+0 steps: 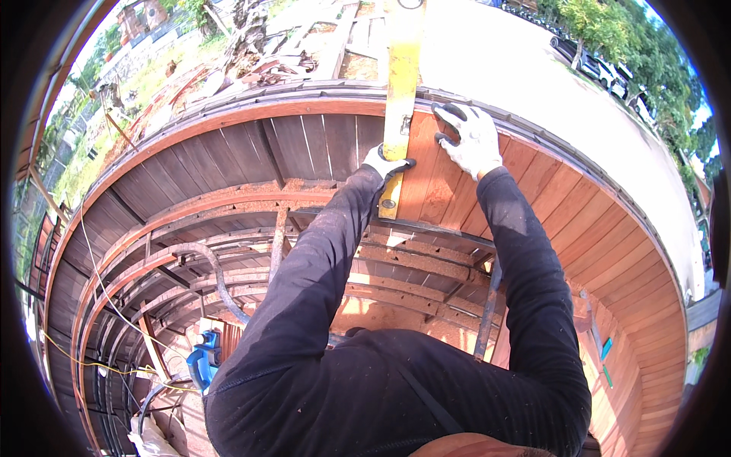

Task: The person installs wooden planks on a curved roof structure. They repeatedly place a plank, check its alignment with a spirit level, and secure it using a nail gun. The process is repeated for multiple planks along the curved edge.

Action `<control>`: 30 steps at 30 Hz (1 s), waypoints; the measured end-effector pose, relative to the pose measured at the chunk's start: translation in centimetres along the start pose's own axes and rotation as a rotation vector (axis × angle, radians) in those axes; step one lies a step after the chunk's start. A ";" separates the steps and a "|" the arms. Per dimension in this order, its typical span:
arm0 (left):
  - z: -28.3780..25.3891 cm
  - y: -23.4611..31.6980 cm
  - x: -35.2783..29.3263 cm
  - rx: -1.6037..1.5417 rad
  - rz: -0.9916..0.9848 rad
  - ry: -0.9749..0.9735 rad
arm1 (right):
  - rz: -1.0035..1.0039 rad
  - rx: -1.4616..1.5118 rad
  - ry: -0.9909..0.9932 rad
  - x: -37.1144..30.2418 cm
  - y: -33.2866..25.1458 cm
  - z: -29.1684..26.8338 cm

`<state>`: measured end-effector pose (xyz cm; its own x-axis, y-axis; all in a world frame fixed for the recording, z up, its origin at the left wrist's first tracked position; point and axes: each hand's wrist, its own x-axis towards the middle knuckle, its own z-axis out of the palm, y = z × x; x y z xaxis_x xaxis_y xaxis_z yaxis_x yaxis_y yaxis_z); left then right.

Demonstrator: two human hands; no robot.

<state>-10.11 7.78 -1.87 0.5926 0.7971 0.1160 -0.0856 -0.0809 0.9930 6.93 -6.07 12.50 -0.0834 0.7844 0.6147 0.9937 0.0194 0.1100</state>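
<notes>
A long yellow spirit level [402,72] lies across the curved edge of the wooden boards and extends outward at the top. My left hand [387,162], in a white glove with dark fingertips, is closed around the level near its inner end. To the right of the level, my right hand [474,139] hovers at the outer rim over reddish-brown boards [435,171]. Its gloved fingers are apart and bent, with nothing visible between them. Older dark grey boards [221,152] run along the curve left of the level.
Curved metal tubing [217,278] and ribs fill the lower left. A blue power tool [202,362] sits there, near a yellow cord [106,364]. Green strips [607,350] lie on the boards at right. Scrap timber [282,65] and parked cars [601,68] are beyond the rim.
</notes>
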 end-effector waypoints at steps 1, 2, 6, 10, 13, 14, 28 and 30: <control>0.0 0.0 0.0 -0.004 -0.005 0.001 | -0.006 0.002 0.003 0.0 0.1 0.1; 0.0 0.2 0.0 -0.007 -0.009 -0.001 | -0.009 0.002 0.007 0.1 0.1 0.1; 0.2 0.5 -0.4 -0.062 0.007 -0.002 | 0.004 -0.035 -0.026 0.0 0.0 0.1; -0.1 0.0 0.1 -0.043 0.001 -0.008 | 0.003 -0.046 -0.027 0.0 -0.1 0.1; -0.1 -0.1 0.0 -0.054 -0.013 -0.015 | 0.010 -0.051 -0.040 0.0 -0.2 0.2; 0.0 0.0 0.0 -0.066 -0.013 -0.019 | 0.015 -0.059 -0.044 0.0 -0.3 0.0; 0.2 0.4 -0.5 -0.029 -0.013 0.032 | 0.027 -0.035 -0.052 0.1 -0.7 -0.3; 0.3 0.1 -0.4 -0.064 0.010 0.027 | 0.030 0.018 0.003 0.3 -1.1 -1.0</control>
<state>-10.11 7.29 -1.82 0.5700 0.8122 0.1240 -0.1427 -0.0508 0.9885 5.77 -6.46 13.36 -0.0541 0.7832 0.6194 0.9970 0.0077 0.0774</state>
